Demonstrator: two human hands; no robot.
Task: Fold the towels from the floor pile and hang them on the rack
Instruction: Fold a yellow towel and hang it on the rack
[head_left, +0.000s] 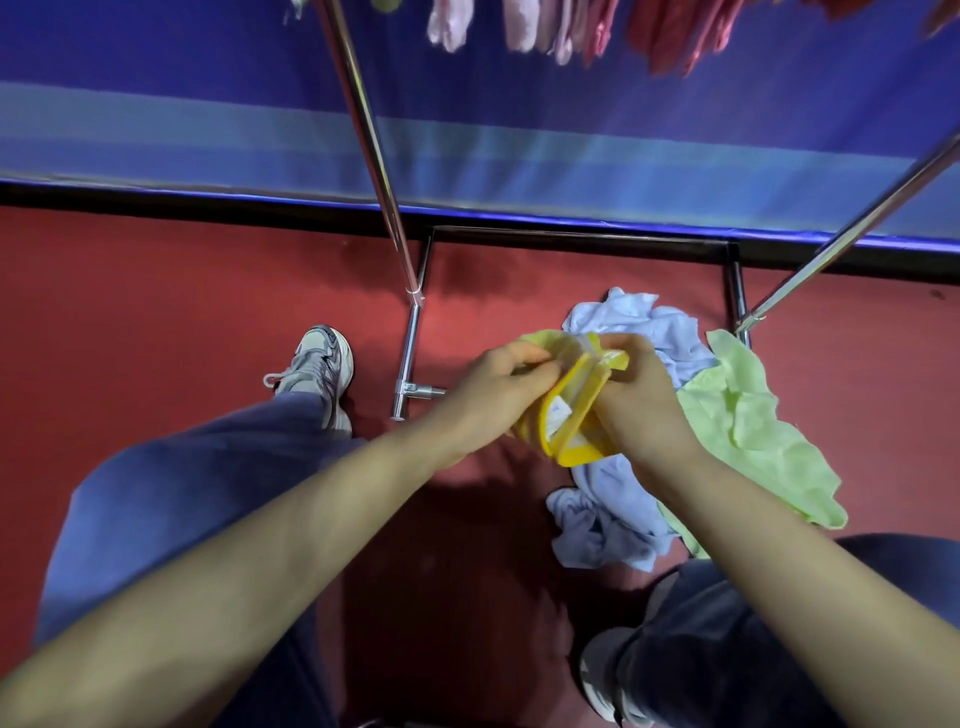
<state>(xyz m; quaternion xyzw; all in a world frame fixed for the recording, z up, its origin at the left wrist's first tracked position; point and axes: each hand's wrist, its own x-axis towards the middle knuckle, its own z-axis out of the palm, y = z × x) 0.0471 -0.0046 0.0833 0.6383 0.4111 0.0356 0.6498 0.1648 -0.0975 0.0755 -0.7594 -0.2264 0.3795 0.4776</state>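
Observation:
A small yellow towel (569, 410) with a white label is bunched between both hands above the floor pile. My left hand (498, 395) pinches its left side and my right hand (636, 400) grips its right side, fingers curled over the top edge. Beneath lies the pile: a pale blue towel (613, 509) and a light green towel (753, 431) on the red floor. The metal rack's uprights (363, 130) rise on either side, and pink and red towels (519, 26) hang from it at the top of the view.
The rack's black base frame (576, 236) and a chrome foot bar (408, 358) lie on the red floor just left of the pile. My left shoe (317, 364) stands beside that bar, my right shoe (608, 675) below the pile. A blue wall runs behind.

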